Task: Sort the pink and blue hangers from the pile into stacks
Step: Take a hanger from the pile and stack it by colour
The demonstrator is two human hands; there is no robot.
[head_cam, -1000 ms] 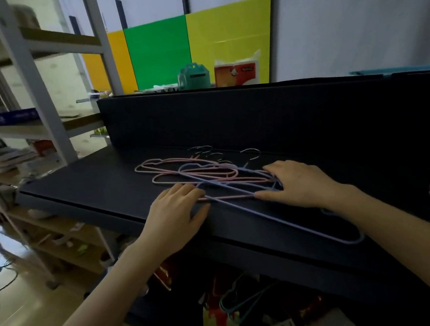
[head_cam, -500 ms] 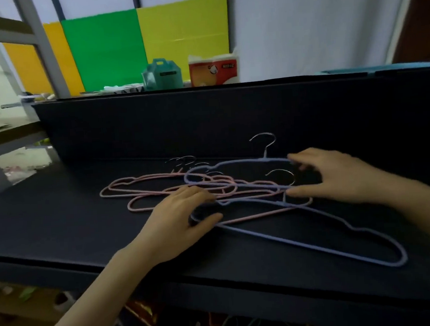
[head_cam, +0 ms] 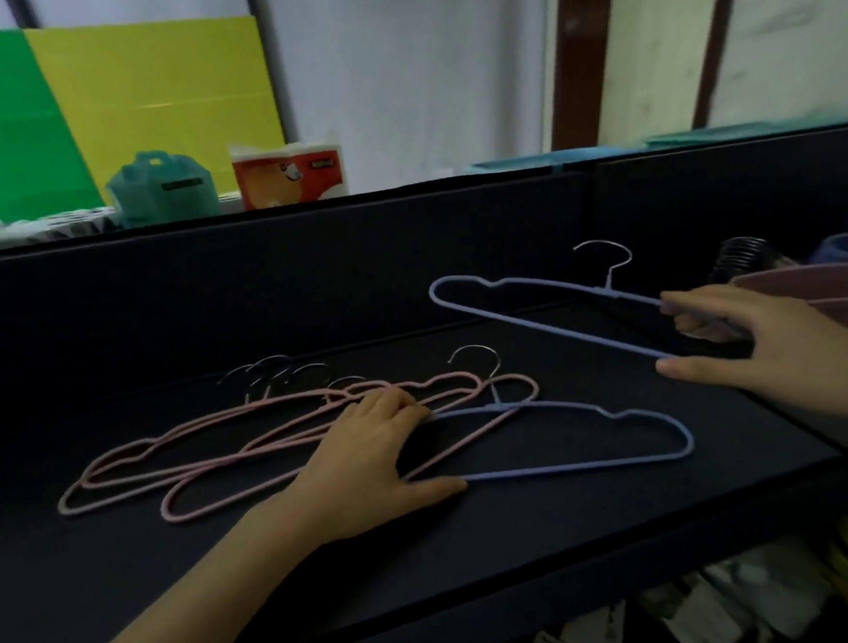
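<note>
We are mid-sort. At the right of the frame our right hand (head_cam: pixel 764 342) has its fingers curled round a blue hanger (head_cam: pixel 608 292), held above the bench (head_cam: pixel 577 536). Our left hand (head_cam: pixel 371 455) presses flat, fingers straight, on the pink hangers (head_cam: pixel 446 381) at lower centre, beside a second blue hanger (head_cam: pixel 573 468). Next, we judge, the held one needs setting down well apart.

Teal box (head_cam: pixel 162 189) beside red tissue pack (head_cam: pixel 287 172)

Left hand (head_cam: pixel 371 455) flat; right hand (head_cam: pixel 764 337) higher, in a pinch.
</note>
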